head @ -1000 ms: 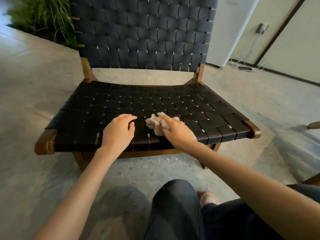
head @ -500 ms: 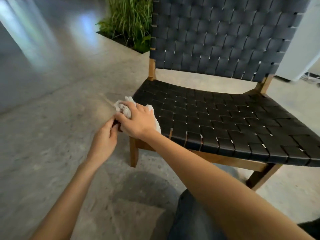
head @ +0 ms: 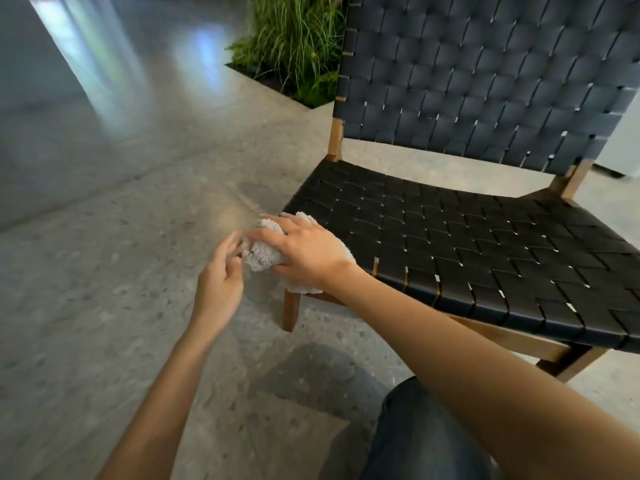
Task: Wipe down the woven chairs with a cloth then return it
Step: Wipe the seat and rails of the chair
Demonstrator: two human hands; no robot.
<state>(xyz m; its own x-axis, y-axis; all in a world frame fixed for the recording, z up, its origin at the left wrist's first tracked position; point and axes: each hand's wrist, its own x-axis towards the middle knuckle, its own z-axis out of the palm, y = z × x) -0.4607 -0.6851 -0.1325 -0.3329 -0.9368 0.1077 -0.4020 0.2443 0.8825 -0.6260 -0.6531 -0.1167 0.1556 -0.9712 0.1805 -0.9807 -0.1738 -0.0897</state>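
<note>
Head view. One knee in dark jeans (head: 426, 441) at 5 o'clock, nearest the camera. Two bare forearms reach up from the bottom edge.

One left hand (head: 218, 282), about 8 o'clock of centre, over bare floor (head: 104, 289). Its fingers are loosely bent and their tips are at the cloth's 9 o'clock edge. This part is blurred, so I cannot tell whether they pinch the cloth or only touch it.

One right hand (head: 304, 252), near centre, is on top of the cloth. The fingers are spread and curved over the wad with the thumb tucked under its near side, gripping it and pressing it down.

One cloth (head: 263, 256), pale terry and bunched. It sits on the seat's near corner at the 9 o'clock side and hangs over the edge above the front leg. Its long axis runs roughly 10 to 4 o'clock, mostly covered by the hand.

One woven chair (head: 467, 244), from 3 o'clock up to 1 o'clock. It has dark straps and a wood frame, the back is upright, and the seat front faces 7 o'clock.

One recessed floor bed (head: 277, 85) at 12 o'clock, holding one clump of green plants (head: 294, 43).
</note>
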